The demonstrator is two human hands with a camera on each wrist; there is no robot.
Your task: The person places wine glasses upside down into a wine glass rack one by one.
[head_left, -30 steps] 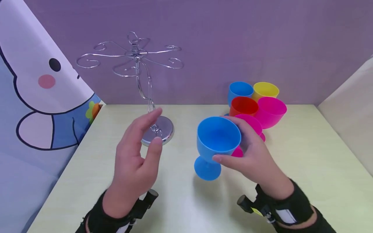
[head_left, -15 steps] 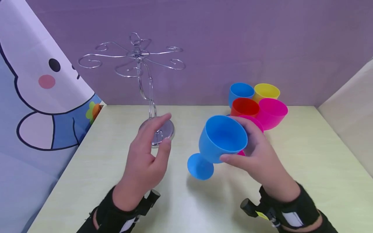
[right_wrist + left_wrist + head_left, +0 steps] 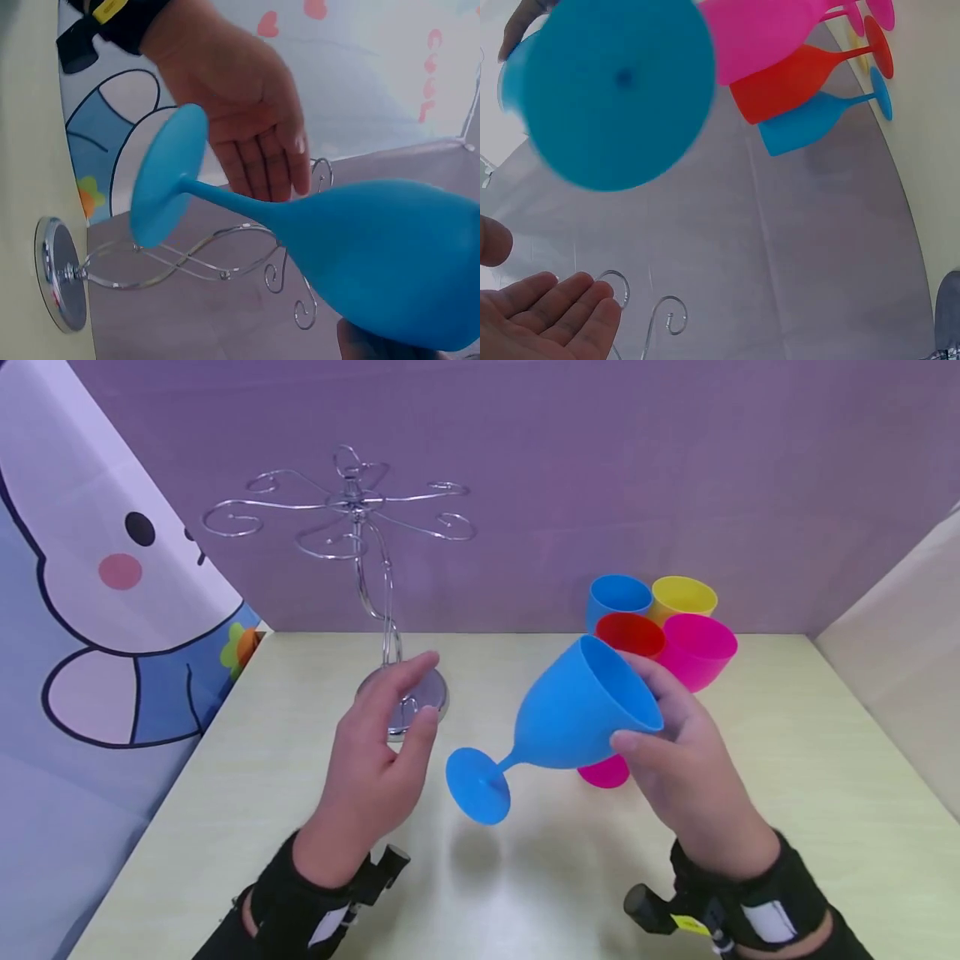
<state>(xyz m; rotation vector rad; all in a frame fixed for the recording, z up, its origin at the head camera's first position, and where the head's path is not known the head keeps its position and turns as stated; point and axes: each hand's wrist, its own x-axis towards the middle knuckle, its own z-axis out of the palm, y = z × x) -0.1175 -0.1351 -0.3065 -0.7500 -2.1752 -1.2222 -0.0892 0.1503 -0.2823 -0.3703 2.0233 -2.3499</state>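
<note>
My right hand (image 3: 693,768) grips a blue plastic goblet (image 3: 570,710) by its bowl, close to the rim. The goblet is tilted well over, its round foot toward the left and its mouth to the right, raised above the table. To its left my left hand (image 3: 375,760) is held up with fingers straight and thumb apart, touching nothing. In the right wrist view the goblet's foot (image 3: 169,176) overlaps the left palm. The left wrist view shows the underside of that foot (image 3: 622,90) large and near. Behind the right hand stand several goblets, among them a red one (image 3: 630,633) and a pink one (image 3: 697,647).
A chrome wire rack (image 3: 356,506) with curled arms stands behind the left hand on a round base (image 3: 423,702). A yellow goblet (image 3: 684,595) and another blue goblet (image 3: 617,595) stand at the table's back edge. A purple backdrop (image 3: 570,468) rises behind.
My right hand has tipped the blue goblet from nearly upright to strongly tilted, swinging its foot left. My left hand moved slightly right, then held still.
</note>
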